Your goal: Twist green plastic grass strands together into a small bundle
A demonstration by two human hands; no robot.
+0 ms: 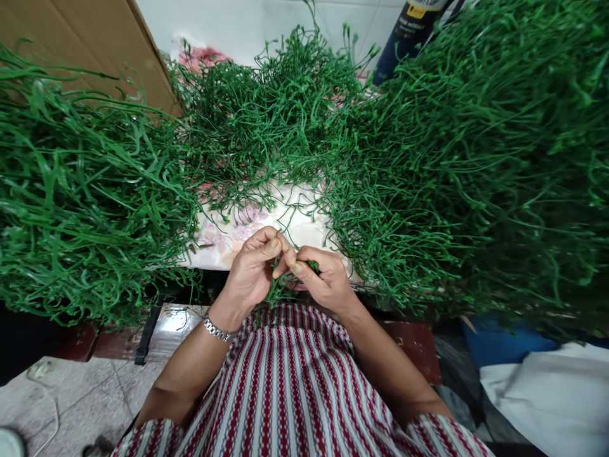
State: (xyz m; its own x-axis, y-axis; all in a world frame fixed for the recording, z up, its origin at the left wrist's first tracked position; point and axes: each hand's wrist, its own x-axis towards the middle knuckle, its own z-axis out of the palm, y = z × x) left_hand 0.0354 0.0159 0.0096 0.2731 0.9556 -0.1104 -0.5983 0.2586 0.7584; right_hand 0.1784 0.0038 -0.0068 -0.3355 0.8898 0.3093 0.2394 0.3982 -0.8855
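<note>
My left hand [254, 266], with a metal watch at its wrist, pinches a thin green plastic plant stem between thumb and forefinger. Close beside it, fingertips nearly touching, my right hand [323, 276] is closed around green plastic stems [313, 265] that show between its fingers. More green sprigs [278, 291] hang below the two hands, in front of my striped top. How the held pieces join is hidden by my fingers. Both hands are over the near edge of a flower-patterned cloth [228, 244] on the work surface.
Grassy artificial leaves [85, 190] are heaped at the left. Thin budded stems [285, 108] pile at the back, and a larger heap [451, 158] covers the right. Behind stand a cardboard box [90, 44] and a dark blue can [404, 41]. White cloth [552, 393] lies lower right.
</note>
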